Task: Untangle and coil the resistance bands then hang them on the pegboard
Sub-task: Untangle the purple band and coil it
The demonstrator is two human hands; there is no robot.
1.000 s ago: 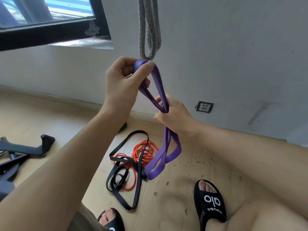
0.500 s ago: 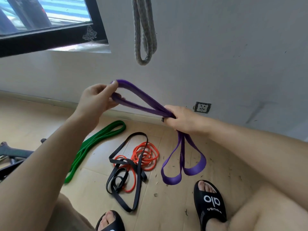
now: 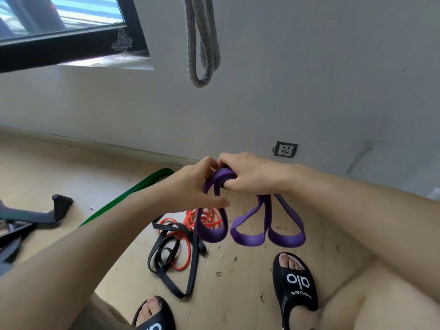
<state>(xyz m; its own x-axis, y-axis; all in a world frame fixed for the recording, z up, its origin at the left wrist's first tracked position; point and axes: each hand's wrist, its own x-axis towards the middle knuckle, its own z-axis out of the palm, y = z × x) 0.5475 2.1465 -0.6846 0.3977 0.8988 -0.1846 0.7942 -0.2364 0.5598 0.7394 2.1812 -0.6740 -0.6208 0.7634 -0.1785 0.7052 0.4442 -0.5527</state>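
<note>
Nearest me, two black slides [image 3: 295, 282] stand on the pale wooden floor [image 3: 238, 294], which is flecked with small bits of debris. Past the slides, a flat black band [image 3: 190, 265] lies looped and tangled with a thin orange band [image 3: 202, 220]. Above that tangle I have the purple band [image 3: 250, 236], a wide, smooth, rubbery strap gathered into three hanging loops. My right hand [image 3: 252, 175] has its grip closed over the bunched top of the loops, fingers curled round the folds. My left hand [image 3: 197, 186] pinches the same bunch from the other side, thumb stretched across the leftmost loop, and hides part of the orange band. Left of the purple band, a flat green band [image 3: 133, 191] runs along the floor under my left forearm. Beyond the purple band, a socket [image 3: 285, 150] sits low on the grey wall, and a grey woven band [image 3: 202, 44] hangs higher up.
</note>
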